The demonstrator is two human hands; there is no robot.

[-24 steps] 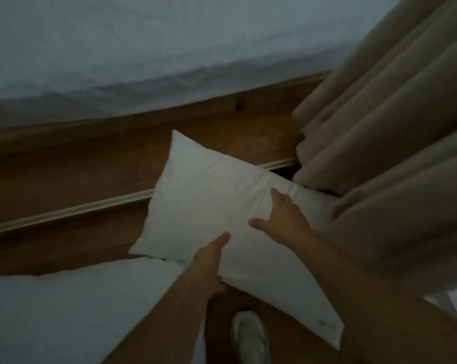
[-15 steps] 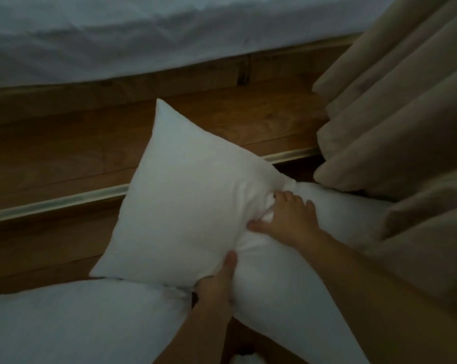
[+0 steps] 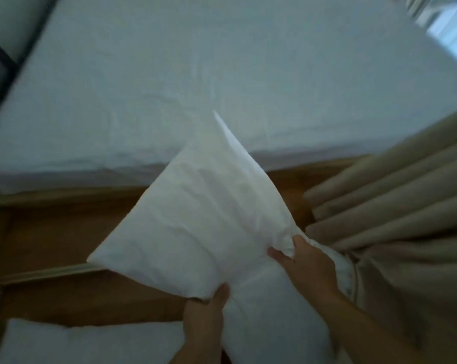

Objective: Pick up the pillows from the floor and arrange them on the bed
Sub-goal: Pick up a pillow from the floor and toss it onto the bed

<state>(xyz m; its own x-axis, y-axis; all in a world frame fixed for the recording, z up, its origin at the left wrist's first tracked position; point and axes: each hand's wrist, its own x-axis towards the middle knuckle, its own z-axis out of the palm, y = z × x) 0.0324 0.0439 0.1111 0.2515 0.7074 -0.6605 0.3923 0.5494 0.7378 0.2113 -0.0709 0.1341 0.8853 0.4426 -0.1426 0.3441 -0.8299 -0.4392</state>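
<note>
Head view: both hands' grip holds pillow (image 3: 196, 219) off floor; curtain (image 3: 393, 219) touching R, 2nd pillow (image 3: 77, 342) below L

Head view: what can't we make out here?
- Lifted pillow: near end hidden behind the left hand, right hand and forearms.
- Second pillow on the floor: cut off by the bottom edge.
- Curtain: hides the floor behind it.
- Headboard area, top left: motion-blurred and dark.
</note>
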